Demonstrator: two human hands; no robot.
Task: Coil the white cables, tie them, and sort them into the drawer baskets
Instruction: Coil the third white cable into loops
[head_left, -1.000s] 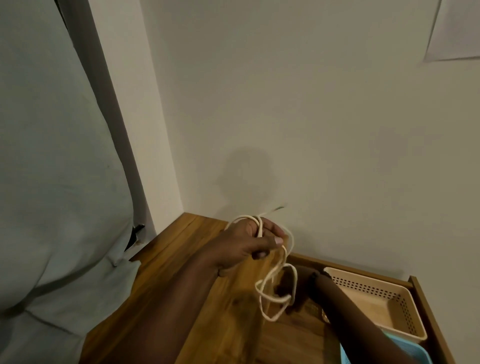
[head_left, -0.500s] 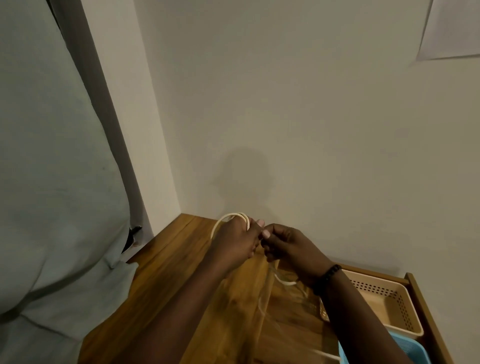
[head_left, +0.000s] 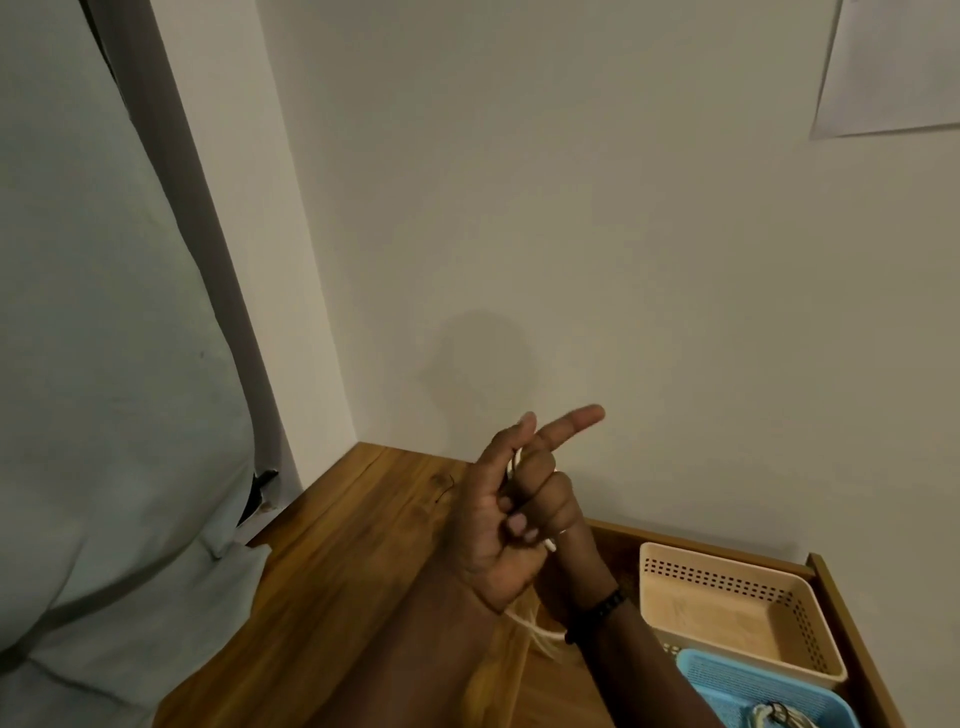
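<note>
Low in the middle of the frame both hands are pressed together above the wooden top (head_left: 363, 561). The left hand (head_left: 488, 535) is in front, palm toward the camera, its lower fingers curled in and its thumb raised; it grips the white cable (head_left: 540, 631), whose blurred strands trail out below its heel. The right hand (head_left: 550, 499) sits just behind it, touching it, fingers bent around the same bundle with the forefinger sticking out toward the upper right. A thin dark strand, perhaps a tie, shows between the two hands, too small to be sure. A dark band (head_left: 597, 613) circles the right wrist.

At the lower right is the open drawer (head_left: 852, 623). A beige basket (head_left: 727, 577) stands in it, and a blue basket (head_left: 727, 680) just below it holds a coiled cable (head_left: 769, 719) at the frame's bottom edge. A pale cloth (head_left: 104, 364) fills the left side, and a sheet of paper (head_left: 893, 62) hangs on the wall at the upper right.
</note>
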